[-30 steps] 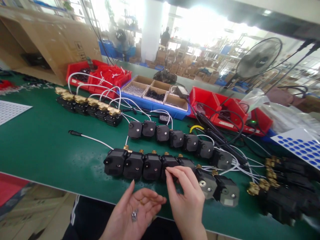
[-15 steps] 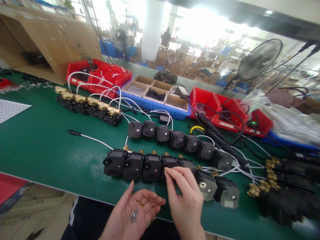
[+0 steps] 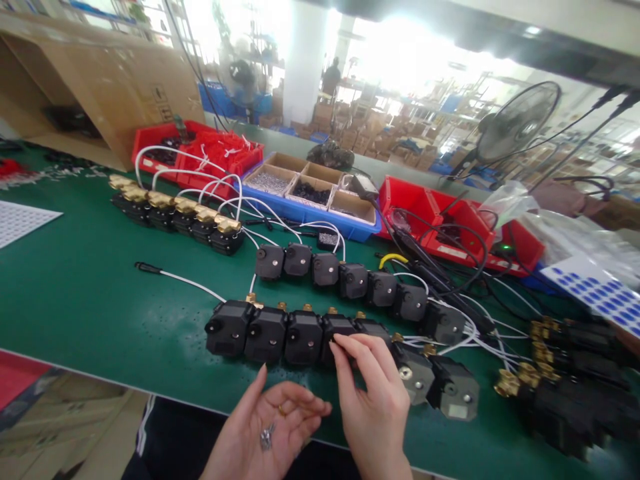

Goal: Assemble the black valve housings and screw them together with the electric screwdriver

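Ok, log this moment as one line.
left hand: palm up, metal pieces in it | right hand: fingers pinched at black unit | anything pinched: unclear

Front-row black units (image 3: pixel 303 340): seven are counted.
Second-row black units (image 3: pixel 325 270): seven are counted.
Left-row brass fittings (image 3: pixel 185 203): six are seen.
Fans (image 3: pixel 523 121): two are seen.
Dotted sheets (image 3: pixel 595 287): two are seen.
Small metal pieces (image 3: pixel 267 437): cannot be counted exactly.
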Available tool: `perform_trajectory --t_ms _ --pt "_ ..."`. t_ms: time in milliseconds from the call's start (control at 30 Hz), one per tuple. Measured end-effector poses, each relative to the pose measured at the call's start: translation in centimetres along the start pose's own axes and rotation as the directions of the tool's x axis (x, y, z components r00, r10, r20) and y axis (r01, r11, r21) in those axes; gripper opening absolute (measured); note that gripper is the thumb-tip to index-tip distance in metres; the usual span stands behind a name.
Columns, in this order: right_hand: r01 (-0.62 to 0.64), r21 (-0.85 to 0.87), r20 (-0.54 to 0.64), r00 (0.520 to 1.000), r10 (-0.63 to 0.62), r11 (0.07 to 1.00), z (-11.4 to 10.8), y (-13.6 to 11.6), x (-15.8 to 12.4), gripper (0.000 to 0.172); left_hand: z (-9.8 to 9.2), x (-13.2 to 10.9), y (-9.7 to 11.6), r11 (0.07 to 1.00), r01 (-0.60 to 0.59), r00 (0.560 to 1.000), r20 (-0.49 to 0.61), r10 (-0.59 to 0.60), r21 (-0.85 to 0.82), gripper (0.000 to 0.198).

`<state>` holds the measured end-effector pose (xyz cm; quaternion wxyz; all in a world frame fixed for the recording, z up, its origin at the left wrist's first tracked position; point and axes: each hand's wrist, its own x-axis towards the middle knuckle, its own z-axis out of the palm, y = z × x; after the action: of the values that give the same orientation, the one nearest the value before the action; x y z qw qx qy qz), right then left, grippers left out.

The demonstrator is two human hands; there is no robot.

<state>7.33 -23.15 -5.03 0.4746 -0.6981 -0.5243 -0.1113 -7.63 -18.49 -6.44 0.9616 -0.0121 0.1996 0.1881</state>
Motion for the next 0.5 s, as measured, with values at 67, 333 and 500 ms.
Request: perform_trajectory --t_ms 67,333,500 --pt "0.002 -0.004 0.001 1.000 -0.002 1.000 -0.01 0.05 0.09 0.012 0.04 -0.03 -0.06 1.000 -0.005 1.000 0.002 0.005 0.004 0.034" --pt "-0.005 -0.008 0.007 1.000 0.005 1.000 -0.12 0.11 0.42 0.009 0.00 0.08 0.08 1.000 0.004 1.000 0.000 -0.004 0.007 0.033" --pt "-0.025 -0.007 0.040 0.999 0.025 1.000 -0.18 0.23 0.44 0.009 0.13 0.14 0.06 1.000 0.005 1.000 -0.014 -0.004 0.014 0.033"
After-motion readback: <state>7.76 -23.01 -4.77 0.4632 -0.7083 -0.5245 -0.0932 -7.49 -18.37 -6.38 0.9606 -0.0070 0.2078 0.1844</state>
